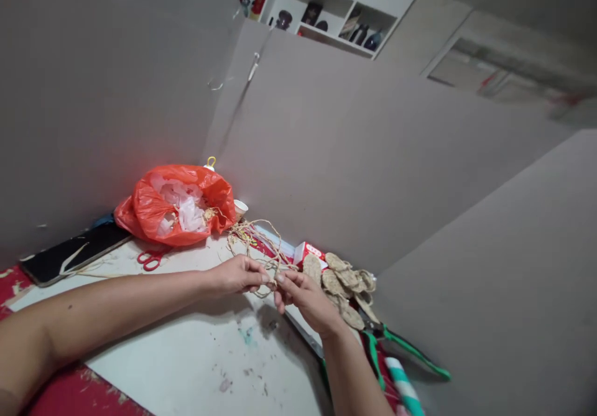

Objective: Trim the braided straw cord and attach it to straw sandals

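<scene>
My left hand (242, 274) and my right hand (301, 295) meet above a white board (209, 354), fingertips almost touching. Both pinch a thin tan cord (278, 242) that looks like twisted straw. Its loops rise behind the fingers and run back toward a loose tangle of straw strands (242, 232). The exact spot held is small and partly covered by my thumbs. Just beyond my right hand lies a pile of small woven straw pieces shaped like sandal soles (338, 276).
An orange plastic bag (153, 208) with white crumpled plastic inside stands at the back. Red-handled scissors (150, 260) and a black tablet-like slab (74, 254) lie left. Green-handled pliers or shears (415, 351) and a striped roll (403, 388) are right. A wall shelf (321, 15) hangs above.
</scene>
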Demonstrator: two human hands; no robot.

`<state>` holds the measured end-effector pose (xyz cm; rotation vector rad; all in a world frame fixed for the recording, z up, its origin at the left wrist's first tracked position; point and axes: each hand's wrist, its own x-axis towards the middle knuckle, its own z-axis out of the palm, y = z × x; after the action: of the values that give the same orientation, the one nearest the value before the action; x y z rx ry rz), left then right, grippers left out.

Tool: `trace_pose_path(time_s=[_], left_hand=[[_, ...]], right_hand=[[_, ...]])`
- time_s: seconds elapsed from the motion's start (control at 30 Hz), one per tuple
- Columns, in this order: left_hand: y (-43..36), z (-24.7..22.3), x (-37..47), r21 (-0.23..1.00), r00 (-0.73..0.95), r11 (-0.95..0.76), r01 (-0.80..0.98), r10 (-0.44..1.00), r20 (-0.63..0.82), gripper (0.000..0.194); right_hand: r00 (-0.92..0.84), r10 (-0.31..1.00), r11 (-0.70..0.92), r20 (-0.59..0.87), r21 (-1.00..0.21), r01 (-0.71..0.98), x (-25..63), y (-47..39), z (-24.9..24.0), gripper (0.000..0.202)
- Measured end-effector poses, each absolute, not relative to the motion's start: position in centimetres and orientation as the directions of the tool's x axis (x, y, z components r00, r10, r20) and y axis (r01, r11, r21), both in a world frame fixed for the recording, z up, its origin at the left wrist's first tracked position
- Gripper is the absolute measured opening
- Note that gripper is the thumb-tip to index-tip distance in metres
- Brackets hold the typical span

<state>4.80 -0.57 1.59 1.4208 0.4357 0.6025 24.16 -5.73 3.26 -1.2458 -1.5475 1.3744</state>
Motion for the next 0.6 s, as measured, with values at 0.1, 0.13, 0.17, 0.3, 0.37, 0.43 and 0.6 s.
trace_pose_path(time_s=[0.1, 0.13, 0.17, 0.3, 0.37, 0.43, 0.6], left_hand=[[-0.6, 1.4, 4.9, 0.992, 0.752, -0.011, -0.124, 0.651, 0.101, 0.032], [-0.6, 1.3, 5.0, 0.991, 0.747, -0.021, -0.134, 0.655, 0.115, 0.032], [-0.7, 1.4, 5.0, 0.989, 0.743, -0.026, -0.146, 0.657, 0.127, 0.032], [-1.0, 2.0, 5.0, 0.983, 0.725, -0.054, -0.176, 0.668, 0.167, 0.034], [-1.0, 2.3, 4.9, 0.978, 0.693, -0.1, -0.183, 0.692, 0.201, 0.036], [-0.9, 2.4, 4.9, 0.97, 0.658, -0.159, -0.184, 0.713, 0.241, 0.036], [-1.0, 2.1, 4.9, 0.95, 0.629, -0.263, -0.17, 0.713, 0.31, 0.032]], right_hand=[[-0.353, 0.926, -0.098, -0.132, -0.989, 0.114, 24.2, -5.5, 2.3, 0.035], [-0.388, 0.909, -0.128, -0.155, -0.987, 0.095, 24.2, -5.5, 2.1, 0.035], [-0.425, 0.888, -0.155, -0.176, -0.984, 0.084, 24.2, -5.6, 2.0, 0.035], [-0.478, 0.87, -0.144, -0.123, -0.99, -0.006, 24.2, -5.9, 1.7, 0.03], [-0.411, 0.912, -0.08, -0.02, -0.988, -0.131, 24.2, -5.8, 1.7, 0.026], [-0.343, 0.938, -0.039, 0.044, -0.972, -0.232, 24.2, -5.7, 1.8, 0.025], [-0.323, 0.942, 0.007, 0.087, -0.971, -0.239, 24.2, -5.9, 2.1, 0.027]])
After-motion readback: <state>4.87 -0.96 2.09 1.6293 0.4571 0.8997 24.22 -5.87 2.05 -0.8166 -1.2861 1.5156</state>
